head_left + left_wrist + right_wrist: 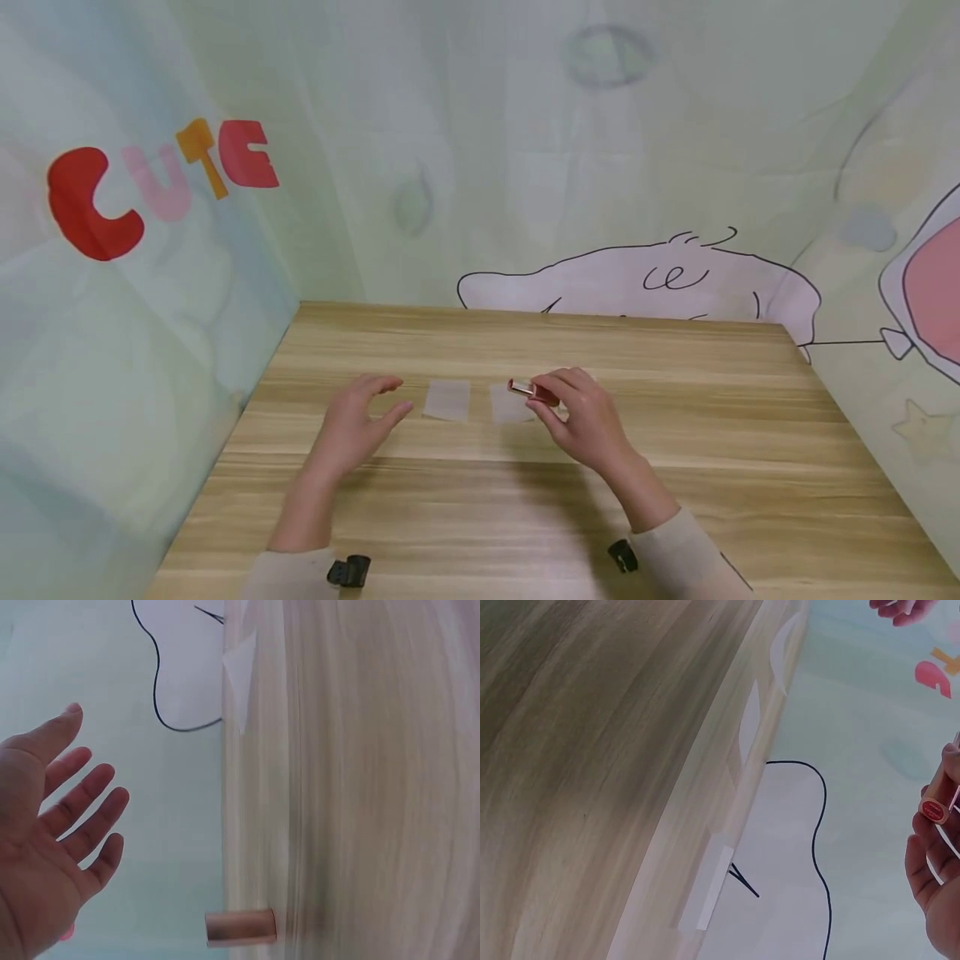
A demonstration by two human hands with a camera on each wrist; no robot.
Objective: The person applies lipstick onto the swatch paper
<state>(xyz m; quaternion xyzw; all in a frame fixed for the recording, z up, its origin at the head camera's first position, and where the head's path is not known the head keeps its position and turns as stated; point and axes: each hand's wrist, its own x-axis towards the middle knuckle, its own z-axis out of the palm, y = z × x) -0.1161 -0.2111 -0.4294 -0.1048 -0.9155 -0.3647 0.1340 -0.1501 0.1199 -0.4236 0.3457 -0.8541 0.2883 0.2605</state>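
In my right hand I pinch an uncapped lipstick, its silver tube and dark red tip pointing left. The right wrist view shows the round red label on the lipstick's base. Beneath it on the table lies a thin white square, partly covered by hand and lipstick. My left hand hovers over the table with fingers loosely bent and apart, holding nothing. Beside it, in the left wrist view, a coppery cylinder stands upright on the table; the head view does not show it.
Another white square lies between the hands. The right wrist view shows a further white piece on the wooden table. Printed cloth walls rise along the table's back and sides.
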